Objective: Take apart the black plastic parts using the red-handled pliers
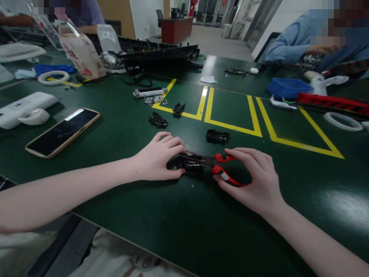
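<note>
1. A dark green table [115, 200] marked with yellow tape lines [230, 127] fills the view; beyond it lie an open floor, office chairs and a reddish counter [176, 30].

2. The left hand [157, 159] lies palm-down over a small black plastic part [184, 163], fingers curled on top of it, apparently pinning it to the table so it cannot slide.

3. The right hand [253, 181] grips the red handles of a pair of pliers [219, 167]. The metal nose points left and meets the black part just beside the left fingertips (whether the nose is actually biting the part is too small to tell).

4. Pressing from above with one hand and coming in level with the tool reads as a bracing hold: the table takes the force.

5. More black parts [217, 135] lie loose near the hands and further up by the tape lines, apart from one another.

6. A phone [62, 132] lies face-up to the left, well apart from the work; beside it are a white casing [24, 105] and a tape roll [53, 77].

7. Containers: a blue tray [288, 87] stands at far right, its contents not visible from this angle. A printed carton [82, 54] stands open at upper left, contents also hidden.

8. Other people sit at the far edges, only sleeves and arms showing.
</note>
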`<state>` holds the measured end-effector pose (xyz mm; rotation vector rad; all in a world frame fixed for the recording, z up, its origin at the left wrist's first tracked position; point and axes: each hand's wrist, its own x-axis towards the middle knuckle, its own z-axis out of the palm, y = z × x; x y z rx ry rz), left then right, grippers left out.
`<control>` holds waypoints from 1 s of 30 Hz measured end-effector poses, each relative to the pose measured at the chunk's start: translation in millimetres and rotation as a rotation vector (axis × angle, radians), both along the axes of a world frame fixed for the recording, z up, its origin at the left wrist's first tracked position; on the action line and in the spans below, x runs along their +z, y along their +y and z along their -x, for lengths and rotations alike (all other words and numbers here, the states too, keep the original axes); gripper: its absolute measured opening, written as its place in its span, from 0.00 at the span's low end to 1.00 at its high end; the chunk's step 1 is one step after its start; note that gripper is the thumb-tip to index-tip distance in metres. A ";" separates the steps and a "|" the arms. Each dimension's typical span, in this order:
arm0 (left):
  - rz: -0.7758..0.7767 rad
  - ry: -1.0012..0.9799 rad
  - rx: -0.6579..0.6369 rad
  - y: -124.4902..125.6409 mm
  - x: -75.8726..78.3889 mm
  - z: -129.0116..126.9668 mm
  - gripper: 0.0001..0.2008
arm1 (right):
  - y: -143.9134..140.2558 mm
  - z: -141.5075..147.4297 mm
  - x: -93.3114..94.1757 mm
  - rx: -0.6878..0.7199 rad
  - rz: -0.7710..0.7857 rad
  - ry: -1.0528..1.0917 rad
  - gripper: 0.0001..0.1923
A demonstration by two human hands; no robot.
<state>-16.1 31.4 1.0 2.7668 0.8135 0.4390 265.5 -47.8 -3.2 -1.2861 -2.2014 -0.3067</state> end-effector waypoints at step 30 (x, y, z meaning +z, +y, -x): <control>0.264 0.008 -0.177 23.3 7.3 15.8 0.19 | 1.8 1.7 -3.6 0.084 0.125 -0.029 0.23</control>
